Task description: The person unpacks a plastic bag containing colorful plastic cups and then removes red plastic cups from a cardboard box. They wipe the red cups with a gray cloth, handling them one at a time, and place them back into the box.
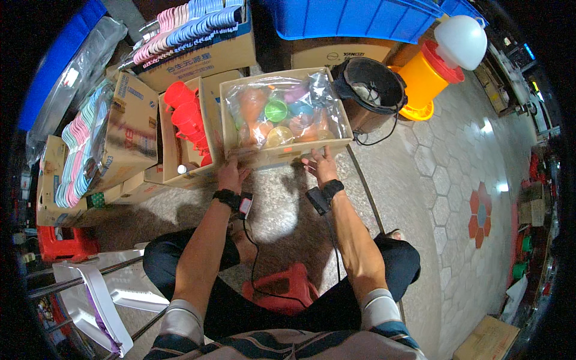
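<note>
Blue crate [354, 23], top ctr of frame. Upper ctr, below it: open cardboard box [282, 157] w/ clear plastic bag [319, 90] of multicol. plastic pcs inside. Carton [198, 176] w/ red cups [191, 117], upper L, beside box. Dark pot [367, 120], upper R of ctr. L hand [231, 175] at box's lower-L corner, R hand [324, 168] at front wall, fingers parted; can't tell if either grips. Green round pc [276, 110] mid-bag.
</note>
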The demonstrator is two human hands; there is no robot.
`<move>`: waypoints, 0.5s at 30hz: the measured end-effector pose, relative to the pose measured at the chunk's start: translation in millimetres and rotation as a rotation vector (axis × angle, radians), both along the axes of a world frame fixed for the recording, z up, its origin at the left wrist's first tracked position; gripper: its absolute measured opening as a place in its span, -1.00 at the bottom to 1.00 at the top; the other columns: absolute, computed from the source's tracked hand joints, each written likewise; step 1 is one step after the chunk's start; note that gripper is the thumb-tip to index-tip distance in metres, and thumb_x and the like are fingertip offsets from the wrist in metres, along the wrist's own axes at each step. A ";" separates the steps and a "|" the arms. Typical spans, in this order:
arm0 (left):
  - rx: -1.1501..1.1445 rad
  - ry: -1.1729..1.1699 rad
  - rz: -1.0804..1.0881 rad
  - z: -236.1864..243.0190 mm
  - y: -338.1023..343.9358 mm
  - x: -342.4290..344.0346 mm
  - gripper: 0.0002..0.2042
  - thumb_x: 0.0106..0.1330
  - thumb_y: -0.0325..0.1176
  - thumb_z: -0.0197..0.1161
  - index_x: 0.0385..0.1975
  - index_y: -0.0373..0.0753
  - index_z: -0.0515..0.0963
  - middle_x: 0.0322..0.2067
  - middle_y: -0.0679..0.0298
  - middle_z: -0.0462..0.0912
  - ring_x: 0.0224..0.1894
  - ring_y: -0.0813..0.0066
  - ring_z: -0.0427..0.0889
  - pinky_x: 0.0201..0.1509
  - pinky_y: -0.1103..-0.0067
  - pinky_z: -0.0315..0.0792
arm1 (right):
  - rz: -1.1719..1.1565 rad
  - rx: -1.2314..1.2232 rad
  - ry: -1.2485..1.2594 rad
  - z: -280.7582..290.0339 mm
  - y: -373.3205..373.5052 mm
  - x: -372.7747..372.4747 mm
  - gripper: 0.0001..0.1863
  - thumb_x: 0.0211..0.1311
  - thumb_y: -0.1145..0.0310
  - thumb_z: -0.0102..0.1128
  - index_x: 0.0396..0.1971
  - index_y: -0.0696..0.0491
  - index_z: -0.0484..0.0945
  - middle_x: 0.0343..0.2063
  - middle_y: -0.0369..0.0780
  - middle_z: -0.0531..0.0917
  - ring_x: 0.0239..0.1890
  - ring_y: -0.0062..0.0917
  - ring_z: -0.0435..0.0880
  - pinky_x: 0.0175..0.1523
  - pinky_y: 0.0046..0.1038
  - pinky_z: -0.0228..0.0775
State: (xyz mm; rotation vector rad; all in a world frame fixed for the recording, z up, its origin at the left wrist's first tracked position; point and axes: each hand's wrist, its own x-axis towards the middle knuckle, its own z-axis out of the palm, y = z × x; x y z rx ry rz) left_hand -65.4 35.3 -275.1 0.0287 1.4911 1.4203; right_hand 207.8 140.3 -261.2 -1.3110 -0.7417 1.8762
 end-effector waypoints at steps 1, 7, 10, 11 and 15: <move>-0.033 0.016 -0.018 -0.3 2.6 -3.0 -0.60 0.49 -0.12 0.15 0.14 -0.28 0.40 -0.02 0.20 0.54 -0.11 0.31 0.62 -0.10 0.44 0.62 | -0.010 0.006 0.007 0.1 2.0 -2.9 -0.15 0.46 0.36 0.07 0.57 -0.15 -0.24 0.17 -0.21 0.51 -0.13 -0.43 0.72 -0.12 -0.39 0.56; 0.025 -0.066 -0.020 -11.1 16.0 -11.3 -0.61 0.49 -0.14 0.15 0.12 -0.30 0.38 0.01 0.19 0.50 -0.11 0.30 0.61 -0.10 0.43 0.61 | -0.029 0.017 0.055 -1.0 13.7 -14.4 -0.07 0.48 0.40 0.03 0.56 -0.16 -0.45 0.40 -0.14 0.28 -0.01 -0.37 0.67 -0.04 -0.34 0.55; -0.015 -0.011 0.011 -12.2 22.0 -10.8 -0.61 0.47 -0.14 0.16 0.11 -0.29 0.39 0.00 0.18 0.50 -0.12 0.34 0.61 -0.12 0.46 0.61 | -0.025 0.022 0.064 -4.8 18.7 -18.3 -0.07 0.49 0.41 0.03 0.55 -0.18 -0.47 0.44 -0.14 0.22 0.02 -0.32 0.66 -0.03 -0.30 0.56; -0.008 -0.006 0.013 -11.5 23.4 -11.0 -0.61 0.47 -0.14 0.17 0.10 -0.29 0.39 -0.03 0.19 0.51 -0.13 0.35 0.60 -0.13 0.46 0.61 | -0.024 0.026 0.063 -6.3 19.4 -19.6 -0.07 0.49 0.41 0.03 0.55 -0.19 -0.46 0.45 -0.14 0.22 0.02 -0.32 0.66 -0.03 -0.29 0.56; 0.005 0.019 -0.007 -8.9 27.6 -12.6 -0.62 0.45 -0.12 0.20 0.06 -0.28 0.42 -0.12 0.23 0.53 -0.15 0.40 0.60 -0.15 0.46 0.63 | -0.016 0.040 0.053 -9.7 22.8 -21.9 -0.09 0.49 0.41 0.00 0.56 -0.23 -0.44 0.48 -0.16 0.16 0.04 -0.32 0.65 -0.01 -0.26 0.55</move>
